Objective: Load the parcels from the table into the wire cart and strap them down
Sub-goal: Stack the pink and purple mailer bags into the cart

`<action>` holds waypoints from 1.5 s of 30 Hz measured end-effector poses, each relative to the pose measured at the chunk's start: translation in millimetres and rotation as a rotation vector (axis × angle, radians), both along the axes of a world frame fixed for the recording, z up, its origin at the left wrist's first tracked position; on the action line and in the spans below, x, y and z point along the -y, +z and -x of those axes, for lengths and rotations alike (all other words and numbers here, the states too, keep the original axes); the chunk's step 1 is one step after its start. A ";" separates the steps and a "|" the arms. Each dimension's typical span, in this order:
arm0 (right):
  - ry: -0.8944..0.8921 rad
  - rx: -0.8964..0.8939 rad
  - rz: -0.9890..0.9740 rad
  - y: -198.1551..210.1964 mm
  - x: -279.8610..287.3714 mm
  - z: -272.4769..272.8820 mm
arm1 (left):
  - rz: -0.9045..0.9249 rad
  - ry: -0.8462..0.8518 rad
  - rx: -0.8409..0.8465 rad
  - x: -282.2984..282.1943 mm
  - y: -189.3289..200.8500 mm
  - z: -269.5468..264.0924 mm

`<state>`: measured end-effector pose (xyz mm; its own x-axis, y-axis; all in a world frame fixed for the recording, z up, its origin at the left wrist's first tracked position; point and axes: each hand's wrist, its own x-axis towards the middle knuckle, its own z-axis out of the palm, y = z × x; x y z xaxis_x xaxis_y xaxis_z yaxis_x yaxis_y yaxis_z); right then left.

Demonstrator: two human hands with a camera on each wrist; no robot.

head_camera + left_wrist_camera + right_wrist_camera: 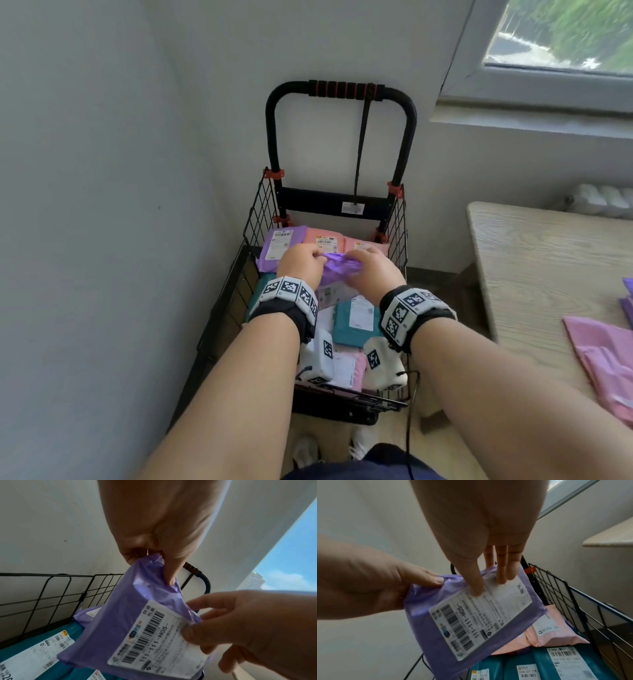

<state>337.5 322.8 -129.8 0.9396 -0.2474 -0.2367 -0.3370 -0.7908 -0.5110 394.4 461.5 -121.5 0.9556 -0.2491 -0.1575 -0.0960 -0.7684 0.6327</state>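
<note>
I am looking down into a corner of pale grey wall [102,171] under a window [565,34], where the wire cart [260,205] stands with its handle end against the wall. Over the middle of the cart I hold a purple parcel [337,270] in both hands, its white barcode label [154,642] facing down toward the wrist cameras. My left hand [303,265] pinches a bunched corner of the purple bag between thumb and curled fingers [171,577]. My right hand [371,270] grips the opposite edge, thumb [471,580] pressed on the label and the other fingers curled behind the bag. Below the parcel the cart already carries others: a purple one [281,245] and two pink ones [325,241] along the handle end, teal ones [354,325] nearer me, and pale pink ones [356,370] at the near edge. The cart's black handle [342,89] with its red-ringed grip rises against the wall, and a dark strap [361,144] hangs from it down to the crossbar. To the right of the cart stands the wooden table [531,274], with a pink parcel [603,356] and a purple parcel edge [627,301] lying on it at the frame's right side.
</note>
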 end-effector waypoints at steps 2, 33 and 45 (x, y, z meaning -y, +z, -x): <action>0.061 -0.046 0.076 -2.2 0.2 -7.6 | 0.021 0.043 -0.019 -2.2 -0.3 -1.8; -0.591 -0.412 -0.911 -173.9 -80.5 -112.6 | -0.096 0.377 -0.860 -89.2 -169.2 -41.8; -0.375 -0.712 -0.725 -224.5 -132.2 -146.3 | -0.278 0.252 -0.809 -135.2 -200.6 -78.2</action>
